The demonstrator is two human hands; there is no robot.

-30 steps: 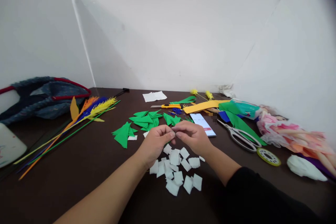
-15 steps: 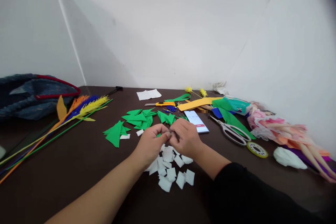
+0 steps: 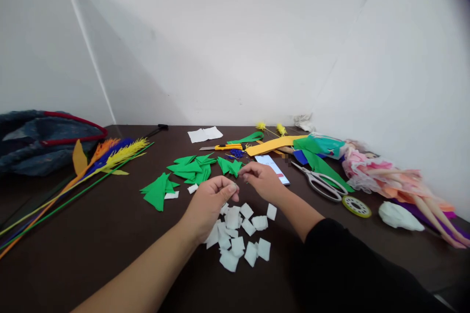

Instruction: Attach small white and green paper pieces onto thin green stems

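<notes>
My left hand [image 3: 215, 203] is closed above the white paper squares, its thumb and forefinger pressed together; whatever is between them is too small to make out. To its right, my right hand [image 3: 262, 182] reaches toward the small green paper pieces [image 3: 230, 166], fingers bent and a little apart. Its fingertips are at their right edge; whether they touch is unclear. Below both hands lie several loose white paper squares [image 3: 250, 254]. More green paper pieces [image 3: 191, 168] lie in a heap left of my hands, with another green bunch [image 3: 157, 190] farther left.
A yellow box cutter [image 3: 227, 147] lies behind, blade out. To the right are a phone [image 3: 272, 168], scissors [image 3: 323, 183], a tape roll [image 3: 356, 206] and a doll [image 3: 382, 171]. Coloured stems [image 3: 73, 186] and a denim bag [image 3: 47, 142] are at left.
My hands, together before, have come apart. The right one has moved up toward the small green pieces, while the left stays pinched. The view has shifted slightly.
</notes>
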